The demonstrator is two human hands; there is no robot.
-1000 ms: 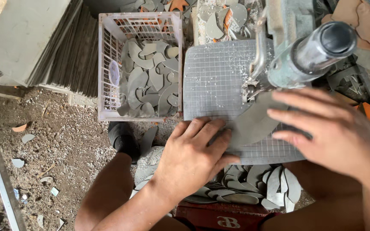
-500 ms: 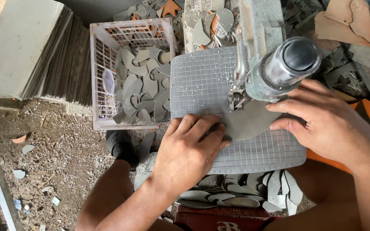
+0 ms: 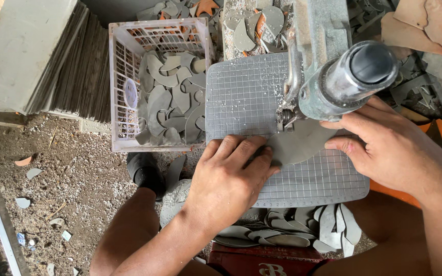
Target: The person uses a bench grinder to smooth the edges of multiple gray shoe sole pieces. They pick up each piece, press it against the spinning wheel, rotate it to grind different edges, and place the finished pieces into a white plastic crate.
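Grey round tile piece (image 3: 300, 143) lies flat on the gridded worktop (image 3: 241, 94) at frame centre, under the saw head (image 3: 346, 76). Left hand (image 3: 228, 181) and right hand (image 3: 390, 145) press it with flattened fingers, gripping nothing. White crate (image 3: 159, 30) stands upper left.

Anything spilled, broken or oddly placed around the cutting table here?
Yes. Grey cut-off pieces lie heaped below the gridded table, and chips lie scattered on the dirt floor. Both hands, left hand and right hand, press the grey tile piece close to the saw's blade.
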